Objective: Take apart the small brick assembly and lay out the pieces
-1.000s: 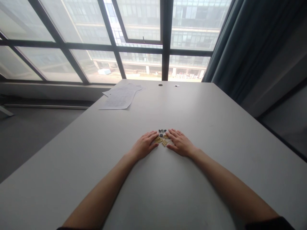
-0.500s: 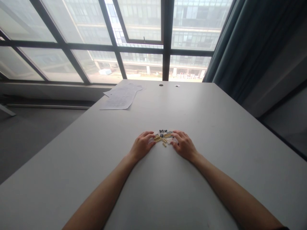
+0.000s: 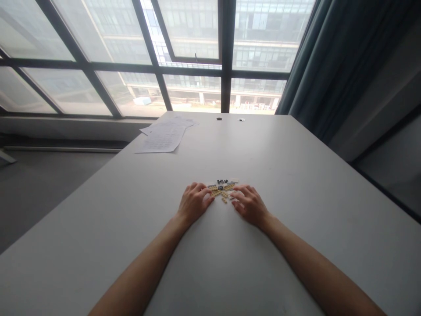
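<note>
A small pile of toy building bricks lies on the white table, midway between my two hands. Tan bricks (image 3: 217, 192) make up most of it, with a dark piece (image 3: 220, 188) in the middle and small black pieces (image 3: 222, 181) along the far side. My left hand (image 3: 195, 199) rests at the pile's left edge, fingers curved, with a gap between thumb and fingertips. From the right, my right hand (image 3: 250, 202) reaches to the other edge, its fingers bent and apart. Its fingertips cover some light bricks there. Neither hand visibly grips a brick.
Printed paper sheets (image 3: 164, 136) lie at the far left of the white table (image 3: 279, 166). Two round holes, one dark (image 3: 219, 119), sit near the far edge. Beyond are large windows (image 3: 194, 92), with a dark curtain (image 3: 305, 74) at the right.
My right hand's fingers have shifted slightly toward me, uncovering more of the pile's far right side. My left hand has barely moved. The whole view has shifted slightly.
</note>
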`<state>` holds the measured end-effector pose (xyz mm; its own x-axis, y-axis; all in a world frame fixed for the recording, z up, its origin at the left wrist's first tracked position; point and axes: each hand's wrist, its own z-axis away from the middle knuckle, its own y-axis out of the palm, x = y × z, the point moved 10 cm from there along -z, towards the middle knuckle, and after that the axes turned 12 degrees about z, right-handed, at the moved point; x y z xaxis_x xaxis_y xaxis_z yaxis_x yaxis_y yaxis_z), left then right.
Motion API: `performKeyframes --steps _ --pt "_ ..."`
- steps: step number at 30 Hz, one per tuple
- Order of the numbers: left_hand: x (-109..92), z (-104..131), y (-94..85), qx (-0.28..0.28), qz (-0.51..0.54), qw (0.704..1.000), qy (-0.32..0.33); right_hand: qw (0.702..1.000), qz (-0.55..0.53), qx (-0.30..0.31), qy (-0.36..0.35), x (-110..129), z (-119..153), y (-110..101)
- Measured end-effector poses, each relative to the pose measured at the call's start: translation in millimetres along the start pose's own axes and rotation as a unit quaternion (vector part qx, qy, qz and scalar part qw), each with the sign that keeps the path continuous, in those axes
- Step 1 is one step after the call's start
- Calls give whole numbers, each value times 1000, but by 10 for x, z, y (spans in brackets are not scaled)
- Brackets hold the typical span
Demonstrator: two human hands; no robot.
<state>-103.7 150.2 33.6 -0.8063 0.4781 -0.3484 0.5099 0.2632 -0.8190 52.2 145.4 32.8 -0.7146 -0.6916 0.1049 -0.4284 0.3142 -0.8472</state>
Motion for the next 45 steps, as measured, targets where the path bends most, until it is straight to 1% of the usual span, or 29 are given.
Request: performKeyframes --steps 3,5,9,15,18,24,26,28,31,33,34,36,38,40,42,45 --pt "-5 11 -21 -5 -6 1000 -3 998 7 25 -50 136 10 33" --pt "-12 8 -25 -6 -8 1000 -4 998 12 30 -53 158 6 40" --pt "-96 -92 35 5 -7 1000 7 1000 11 5 4 45 -5 -9" --pt "-306 -428 243 46 -8 999 27 998 8 -21 63 -102 11 -55" --pt "-323 -532 304 57 -15 998 19 997 0 -28 75 -133 9 -67" --pt "-302 -588 363 72 -26 997 19 996 -11 -33 79 -127 4 -67" --pt "-311 -602 359 72 -25 997 17 995 -19 -38 85 -143 6 -65" --pt "-334 -603 317 64 -24 998 13 994 -33 -44 95 -185 8 -69" --pt "-404 -520 178 42 -21 999 6 986 -77 -71 129 -311 25 -126" --pt "-472 -382 47 24 -15 1000 9 971 -134 -89 174 -420 56 -161" --pt "-512 -290 -21 14 -10 1000 15 960 -177 -85 201 -459 76 -144" --pt "-606 -82 -167 -18 3 999 41 922 -299 -42 244 -439 111 -13" --pt "-692 118 -251 -33 3 997 72 866 -427 31 258 -246 139 182" --pt "-744 260 -281 -38 -8 995 95 815 -512 92 256 13 169 325" --pt "-769 333 -285 -41 -21 993 111 787 -544 115 267 175 206 399" --pt "-798 365 -280 -48 -37 989 133 766 -561 108 294 244 252 430"
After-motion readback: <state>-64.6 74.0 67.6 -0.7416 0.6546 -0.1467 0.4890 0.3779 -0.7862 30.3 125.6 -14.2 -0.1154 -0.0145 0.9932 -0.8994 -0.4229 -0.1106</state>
